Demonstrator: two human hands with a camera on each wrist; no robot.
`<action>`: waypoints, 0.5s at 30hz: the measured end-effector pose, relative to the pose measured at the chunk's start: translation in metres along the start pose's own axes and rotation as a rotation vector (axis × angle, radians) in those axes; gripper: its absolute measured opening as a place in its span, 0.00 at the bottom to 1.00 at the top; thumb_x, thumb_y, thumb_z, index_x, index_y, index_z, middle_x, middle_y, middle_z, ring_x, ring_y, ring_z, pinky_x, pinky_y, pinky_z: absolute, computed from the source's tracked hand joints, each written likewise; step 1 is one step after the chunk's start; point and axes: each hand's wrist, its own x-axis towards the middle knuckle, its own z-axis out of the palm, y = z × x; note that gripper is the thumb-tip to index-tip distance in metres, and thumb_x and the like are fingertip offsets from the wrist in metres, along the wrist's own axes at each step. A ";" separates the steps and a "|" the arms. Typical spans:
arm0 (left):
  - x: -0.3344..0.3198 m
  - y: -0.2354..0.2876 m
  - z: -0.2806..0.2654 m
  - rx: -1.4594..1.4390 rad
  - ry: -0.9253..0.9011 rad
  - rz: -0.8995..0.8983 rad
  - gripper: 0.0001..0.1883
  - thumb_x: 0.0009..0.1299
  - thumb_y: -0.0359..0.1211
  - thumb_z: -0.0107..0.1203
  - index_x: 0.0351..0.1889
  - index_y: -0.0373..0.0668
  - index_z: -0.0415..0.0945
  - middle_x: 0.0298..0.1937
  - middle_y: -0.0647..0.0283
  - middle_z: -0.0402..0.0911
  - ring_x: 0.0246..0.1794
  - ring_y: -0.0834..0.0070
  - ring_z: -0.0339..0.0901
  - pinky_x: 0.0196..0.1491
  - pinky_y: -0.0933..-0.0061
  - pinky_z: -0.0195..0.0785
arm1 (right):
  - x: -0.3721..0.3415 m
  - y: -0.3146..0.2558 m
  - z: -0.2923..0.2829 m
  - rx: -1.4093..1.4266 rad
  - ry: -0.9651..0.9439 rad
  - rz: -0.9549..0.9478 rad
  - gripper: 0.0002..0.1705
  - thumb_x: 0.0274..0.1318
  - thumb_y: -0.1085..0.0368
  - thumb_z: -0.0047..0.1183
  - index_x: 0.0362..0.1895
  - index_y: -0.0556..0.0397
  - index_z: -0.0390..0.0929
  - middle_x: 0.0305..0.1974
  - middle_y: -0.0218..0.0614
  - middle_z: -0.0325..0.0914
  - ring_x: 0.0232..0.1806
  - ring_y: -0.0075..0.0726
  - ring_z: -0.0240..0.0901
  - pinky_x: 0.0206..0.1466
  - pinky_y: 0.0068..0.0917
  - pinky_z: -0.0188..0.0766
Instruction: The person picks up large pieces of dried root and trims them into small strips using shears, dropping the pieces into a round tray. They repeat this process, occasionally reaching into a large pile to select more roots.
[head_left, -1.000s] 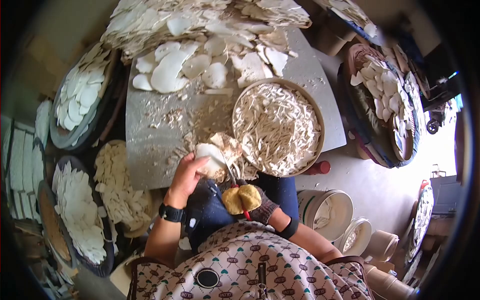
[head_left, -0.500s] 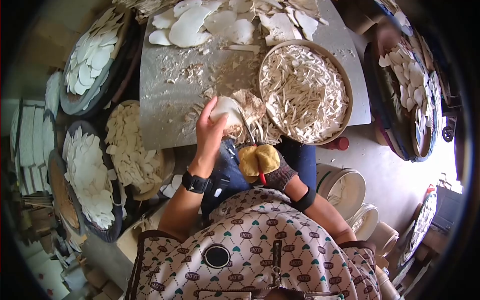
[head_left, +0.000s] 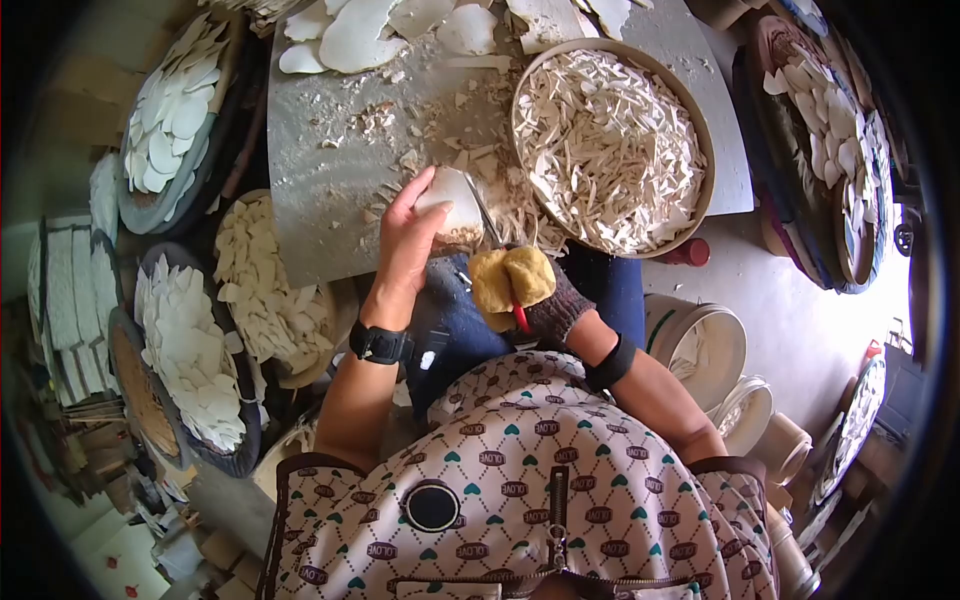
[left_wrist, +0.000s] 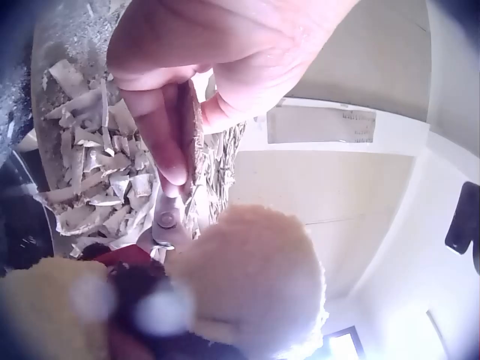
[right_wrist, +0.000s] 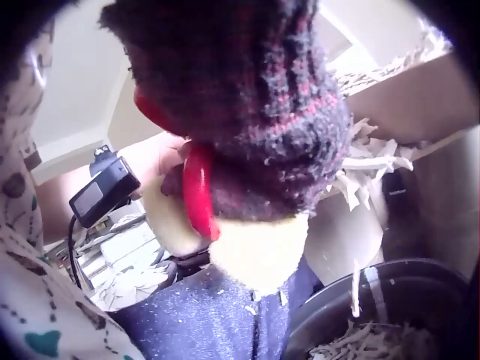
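My left hand (head_left: 405, 240) pinches a flat white slice (head_left: 455, 205) with a rough brown lower edge, thumb on top. In the left wrist view the slice's edge (left_wrist: 193, 142) shows between thumb and fingers. My right hand (head_left: 560, 300), in a dark knitted glove, grips red-handled shears (right_wrist: 199, 191) with yellow sponge padding (head_left: 510, 280) around the handles. The metal blades (head_left: 487, 215) lie along the slice's right side, and their pivot (left_wrist: 166, 219) shows close below the left fingertips. The glove and padding hide most of the right fingers.
A round tray (head_left: 708, 170) of white strips stands on the metal table (head_left: 310, 200), right of my hands. Larger white slices (head_left: 355, 35) lie at the back, brown scraps (head_left: 375, 118) nearer. Baskets of slices (head_left: 190, 350) stand at left, white buckets (head_left: 715, 335) at right.
The head view has tilted down, so the table sits higher in it. The brown, rough part that stuck out right of the slice no longer shows attached; brown scraps lie there.
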 end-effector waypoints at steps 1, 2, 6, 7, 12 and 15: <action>0.001 -0.002 0.000 0.006 -0.001 0.012 0.26 0.59 0.22 0.51 0.58 0.33 0.62 0.46 0.61 0.74 0.39 0.81 0.73 0.43 0.83 0.67 | -0.002 0.000 0.001 0.094 0.022 0.022 0.18 0.38 0.59 0.57 0.37 0.51 0.73 0.36 0.40 0.75 0.40 0.46 0.72 0.43 0.34 0.69; 0.003 -0.004 -0.001 0.013 -0.003 0.026 0.26 0.59 0.22 0.51 0.58 0.33 0.62 0.46 0.60 0.74 0.39 0.81 0.73 0.42 0.83 0.67 | -0.005 0.000 0.001 0.188 0.045 0.044 0.17 0.39 0.60 0.56 0.37 0.51 0.73 0.36 0.40 0.75 0.40 0.46 0.72 0.43 0.33 0.69; -0.005 0.008 0.000 0.137 -0.043 -0.027 0.26 0.60 0.23 0.51 0.57 0.34 0.60 0.44 0.59 0.75 0.38 0.79 0.74 0.40 0.82 0.68 | -0.012 -0.005 0.007 0.902 0.099 0.324 0.14 0.42 0.65 0.53 0.37 0.52 0.73 0.35 0.41 0.76 0.39 0.46 0.72 0.41 0.33 0.70; -0.005 0.008 -0.003 0.186 -0.093 -0.018 0.25 0.60 0.23 0.51 0.57 0.35 0.60 0.44 0.59 0.75 0.39 0.80 0.74 0.41 0.82 0.68 | -0.013 -0.001 0.010 0.799 0.107 0.233 0.13 0.43 0.65 0.52 0.38 0.52 0.73 0.36 0.41 0.76 0.39 0.46 0.72 0.41 0.33 0.70; -0.009 0.011 -0.006 0.352 -0.244 0.018 0.25 0.61 0.22 0.50 0.58 0.37 0.59 0.42 0.61 0.76 0.39 0.81 0.73 0.41 0.82 0.68 | -0.009 -0.003 -0.003 0.168 0.077 -0.027 0.14 0.45 0.66 0.51 0.40 0.53 0.73 0.38 0.40 0.76 0.40 0.43 0.73 0.43 0.32 0.70; -0.016 0.006 0.001 0.339 -0.076 0.153 0.24 0.62 0.22 0.49 0.58 0.36 0.60 0.43 0.61 0.75 0.41 0.80 0.73 0.40 0.81 0.70 | -0.010 0.002 0.000 0.239 0.080 -0.023 0.16 0.43 0.64 0.54 0.40 0.51 0.74 0.38 0.39 0.76 0.41 0.43 0.73 0.45 0.32 0.70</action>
